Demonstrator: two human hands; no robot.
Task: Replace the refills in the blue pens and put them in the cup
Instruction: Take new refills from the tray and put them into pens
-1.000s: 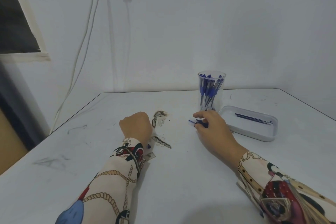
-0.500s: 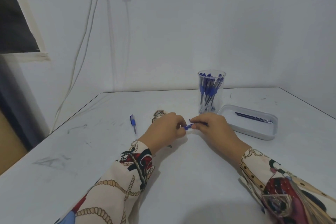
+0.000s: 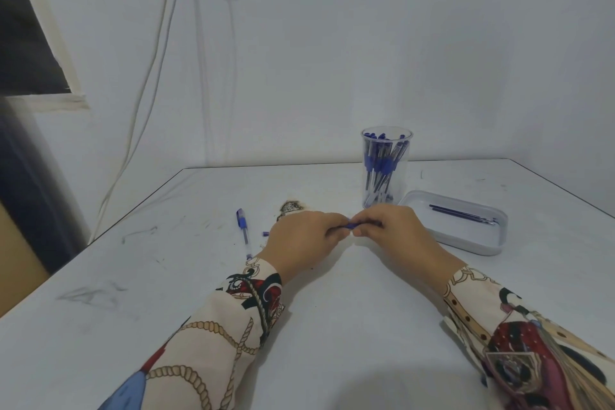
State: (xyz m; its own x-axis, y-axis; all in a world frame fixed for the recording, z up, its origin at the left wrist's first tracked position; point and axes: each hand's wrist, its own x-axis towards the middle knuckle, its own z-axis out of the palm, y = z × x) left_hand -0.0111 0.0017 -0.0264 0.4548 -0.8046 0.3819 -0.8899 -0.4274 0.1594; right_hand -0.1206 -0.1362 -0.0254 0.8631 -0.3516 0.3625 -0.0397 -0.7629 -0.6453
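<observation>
My left hand (image 3: 304, 238) and my right hand (image 3: 391, 231) meet at the middle of the white table (image 3: 332, 326), both pinching a small blue pen part (image 3: 351, 226) between their fingertips; most of it is hidden. A blue pen (image 3: 243, 230) lies on the table left of my left hand, with a tiny blue piece (image 3: 265, 234) beside it. Behind my right hand stands a clear cup (image 3: 386, 166) holding several blue pens. A white tray (image 3: 466, 236) to the right holds thin blue refills (image 3: 462, 214).
A brown burn mark (image 3: 291, 208) shows on the table behind my left hand. White cables (image 3: 146, 76) hang down the wall at the left. The table's left edge runs diagonally beside a dark opening.
My left hand left the pen on the table and moved right to meet my right hand. Both now pinch the blue part, closer together than half a second ago.
</observation>
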